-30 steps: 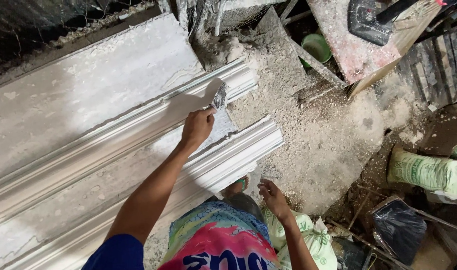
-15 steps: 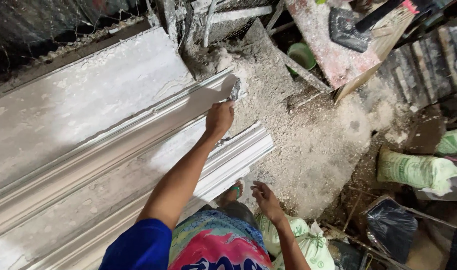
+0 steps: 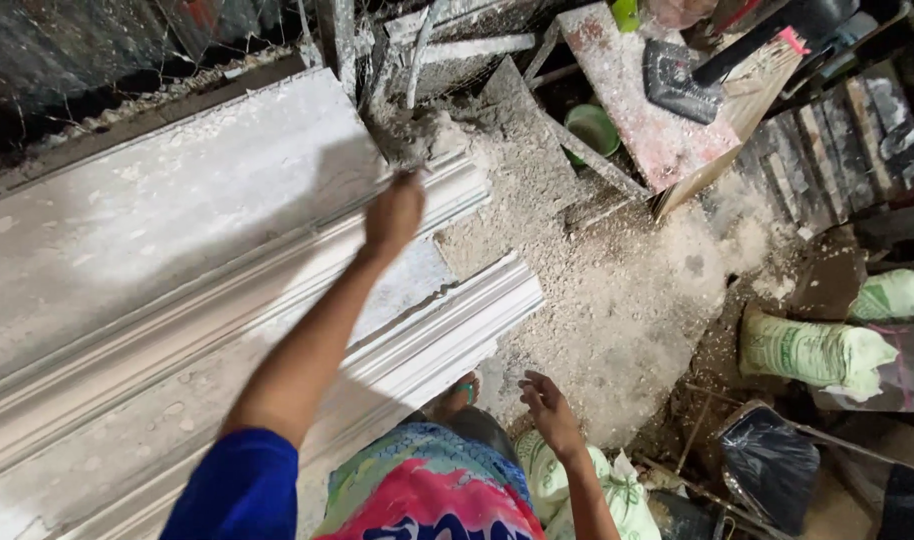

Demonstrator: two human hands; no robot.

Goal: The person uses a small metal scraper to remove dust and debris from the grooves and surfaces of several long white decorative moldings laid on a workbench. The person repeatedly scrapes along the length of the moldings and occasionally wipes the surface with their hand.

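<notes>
Left arm stretches out, its grip (image 3: 394, 213) fisted above the white moulding (image 3: 277, 290); right hand (image 3: 547, 410) hangs loosely spread.

Upper centre: a small green bowl (image 3: 591, 128) sits among grey rubble, just beside a slanted, plaster-spattered board (image 3: 637, 110). On the upper end of that board lies a dark, flat tool (image 3: 680, 80); a brush with pale bristles and a pink band (image 3: 767, 62) lies just to its right. Centre: a spread of pale, dusty rubble and powder (image 3: 617, 300) covers the floor. Right edge: a filled green-and-white sack (image 3: 812, 352) lies on its side, with a second pale green sack (image 3: 892, 295) above it. Lower right: a black plastic bag (image 3: 772, 465) rests inside a frame. Bottom centre: another pale green sack (image 3: 552, 480), partly hidden.
</notes>
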